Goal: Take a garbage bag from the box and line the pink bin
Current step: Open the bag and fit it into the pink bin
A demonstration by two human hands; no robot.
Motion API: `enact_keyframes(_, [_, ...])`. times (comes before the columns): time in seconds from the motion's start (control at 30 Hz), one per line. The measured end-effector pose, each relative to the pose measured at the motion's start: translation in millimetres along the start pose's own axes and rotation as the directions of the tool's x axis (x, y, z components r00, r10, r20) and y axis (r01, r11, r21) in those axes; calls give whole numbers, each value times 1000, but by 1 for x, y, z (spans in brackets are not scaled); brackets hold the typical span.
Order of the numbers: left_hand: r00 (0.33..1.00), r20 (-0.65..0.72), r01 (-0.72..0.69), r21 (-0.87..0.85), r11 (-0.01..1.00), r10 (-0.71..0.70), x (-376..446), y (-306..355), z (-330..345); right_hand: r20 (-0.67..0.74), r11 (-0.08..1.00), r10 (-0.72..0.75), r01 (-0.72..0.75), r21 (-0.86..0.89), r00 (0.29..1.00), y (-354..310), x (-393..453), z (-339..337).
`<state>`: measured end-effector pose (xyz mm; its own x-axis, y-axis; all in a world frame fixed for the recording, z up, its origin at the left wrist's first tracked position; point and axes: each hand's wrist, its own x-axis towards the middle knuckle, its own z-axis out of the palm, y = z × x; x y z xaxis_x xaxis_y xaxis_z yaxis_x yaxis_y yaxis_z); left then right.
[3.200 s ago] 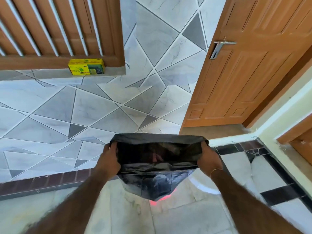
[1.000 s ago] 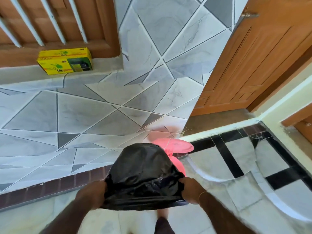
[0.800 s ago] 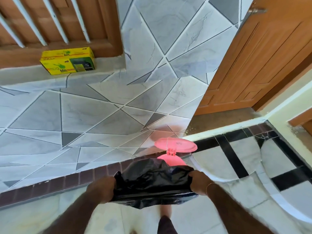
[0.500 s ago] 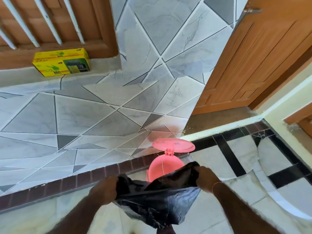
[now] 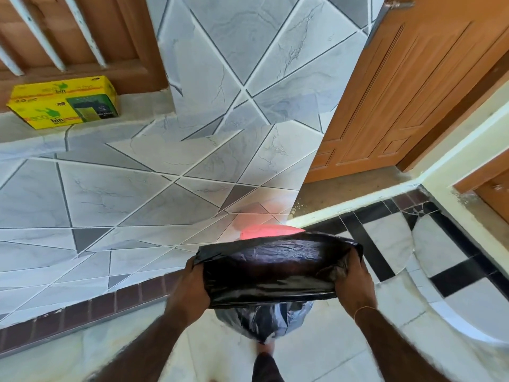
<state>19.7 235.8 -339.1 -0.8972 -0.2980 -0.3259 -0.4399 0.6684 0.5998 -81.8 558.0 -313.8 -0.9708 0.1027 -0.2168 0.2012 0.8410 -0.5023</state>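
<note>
I hold a black garbage bag (image 5: 271, 268) with its mouth stretched wide between both hands. My left hand (image 5: 192, 288) grips the left edge of the mouth, and my right hand (image 5: 354, 282) grips the right edge with plastic bunched in the fingers. The bag's closed end hangs down below my hands. Behind the bag only the raised lid of the pink bin (image 5: 271, 232) shows; the bin's body is hidden by the bag. The yellow garbage bag box (image 5: 64, 102) sits on a ledge at the upper left.
A grey tiled wall (image 5: 137, 188) stands right behind the bin. An open wooden door (image 5: 413, 84) is at the upper right, with a raised threshold (image 5: 358, 199) beside the bin. My foot (image 5: 265, 362) shows at the bottom on the marble floor.
The bag's mouth has been pulled wide open and raised in front of the bin, now covering the bin's body. The view has tilted slightly.
</note>
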Motion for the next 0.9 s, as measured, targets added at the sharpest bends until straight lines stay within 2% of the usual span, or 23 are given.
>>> enact_keyframes(0.13, [995, -52, 81, 7, 997, -81, 13, 14, 14, 38, 999, 43, -42, -20, 998, 13, 9, 16])
enact_keyframes(0.27, [993, 40, 110, -36, 993, -109, 36, -13, 47, 114, 996, 62, -55, -67, 992, 28, 25, 42])
enact_keyframes(0.33, [990, 102, 104, -26, 994, -101, 50, -39, 69, 130, 994, 85, -74, -86, 988, 36, 34, 54])
enact_keyframes(0.4, [980, 133, 151, 8, 989, -151, 58, -57, 88, 139, 991, 106, -92, -98, 985, 45, 44, 67])
enact_keyframes(0.7, [924, 227, 304, 49, 952, -307, 71, -60, 140, 252, 973, 206, -171, -154, 945, 88, 70, 127])
enact_keyframes(0.9, [892, 339, 284, 92, 954, -298, 69, -55, 155, 280, 965, 237, -191, -181, 930, 99, 72, 135])
